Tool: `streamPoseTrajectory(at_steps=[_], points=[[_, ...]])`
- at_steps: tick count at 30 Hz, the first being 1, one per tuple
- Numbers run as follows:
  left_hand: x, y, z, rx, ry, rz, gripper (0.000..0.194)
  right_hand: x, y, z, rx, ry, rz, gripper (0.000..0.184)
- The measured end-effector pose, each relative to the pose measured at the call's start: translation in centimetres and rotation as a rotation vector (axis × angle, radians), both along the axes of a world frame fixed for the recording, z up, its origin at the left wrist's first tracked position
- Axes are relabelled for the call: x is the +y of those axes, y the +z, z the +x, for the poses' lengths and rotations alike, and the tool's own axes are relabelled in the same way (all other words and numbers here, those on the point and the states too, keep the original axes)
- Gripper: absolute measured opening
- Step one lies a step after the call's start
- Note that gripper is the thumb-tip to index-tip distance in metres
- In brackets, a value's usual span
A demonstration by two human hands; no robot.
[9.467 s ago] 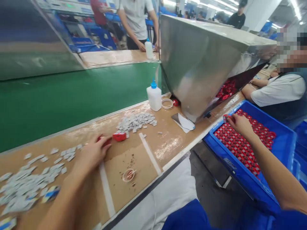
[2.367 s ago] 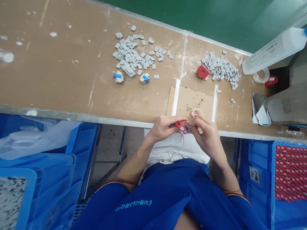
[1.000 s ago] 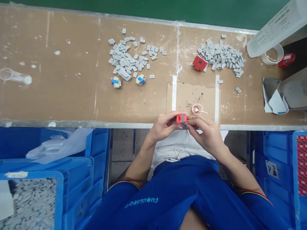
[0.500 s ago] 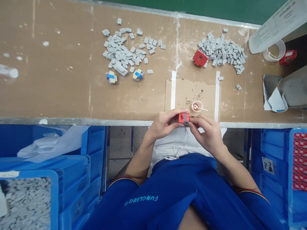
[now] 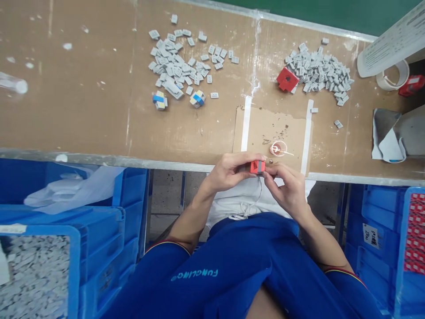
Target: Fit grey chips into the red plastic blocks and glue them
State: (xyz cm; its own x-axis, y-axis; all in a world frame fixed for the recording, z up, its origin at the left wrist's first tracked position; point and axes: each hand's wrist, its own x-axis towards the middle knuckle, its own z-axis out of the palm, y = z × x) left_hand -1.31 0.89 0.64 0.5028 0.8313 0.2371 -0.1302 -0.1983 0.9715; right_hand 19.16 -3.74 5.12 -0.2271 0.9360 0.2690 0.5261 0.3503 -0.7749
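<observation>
A small red block [image 5: 255,166] with a grey strip across it is held at the table's front edge. My left hand [image 5: 229,170] grips it from the left, fingers above and thumb below. Against its right side my right hand [image 5: 287,186] has thumb and forefinger pinched together; whatever lies between those fingertips is too small or hidden. Just beyond the hands, a small round clear cup [image 5: 278,148] with reddish contents and a thin white stick stands on a cardboard sheet [image 5: 255,126]. Tiny dark bits are scattered near the cup.
Grey tile heaps lie at the back left [image 5: 175,62] and back right [image 5: 322,68]. A larger red block [image 5: 287,80] touches the right heap. Two blue-banded blocks [image 5: 160,101] sit left. A tape roll [image 5: 393,75] is far right. Blue crates [image 5: 99,221] flank my body.
The view has shifted slightly, so the table things appear further right. Both hands keep their hold at the red block, which appears turned a little.
</observation>
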Motion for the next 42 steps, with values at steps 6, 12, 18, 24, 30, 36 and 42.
streamPoseTrajectory(at_steps=[6, 12, 18, 24, 30, 36, 42], points=[[-0.3, -0.2, 0.0, 0.020, 0.062, 0.086, 0.044, -0.2, -0.2, -0.2, -0.047, -0.027, 0.056, 0.011], [-0.3, -0.5, 0.1, 0.022, 0.036, 0.075, 0.047, 0.0, 0.6, 0.1, -0.140, 0.006, 0.062, 0.009], [-0.3, -0.7, 0.0, 0.051, 0.046, 0.042, 0.044, 0.5, 0.6, 0.3, -0.212, 0.034, 0.044, 0.012], [-0.2, -0.7, 0.1, 0.092, 0.090, 0.048, 0.038, 0.9, 0.3, 0.2, -0.184, 0.037, -0.022, 0.014], [-0.2, -1.0, 0.0, 0.106, 0.101, 0.060, 0.038, 0.6, 0.6, -0.2, -0.158, -0.006, -0.127, 0.011], [-0.3, -0.8, 0.1, 0.080, 0.071, -0.010, 0.042, 0.0, 0.7, 0.1, -0.157, -0.018, -0.153, 0.013], [-0.1, -0.5, 0.2, -0.005, -0.009, -0.099, 0.047, 0.5, 1.4, 0.8, -0.154, 0.032, -0.209, 0.012]])
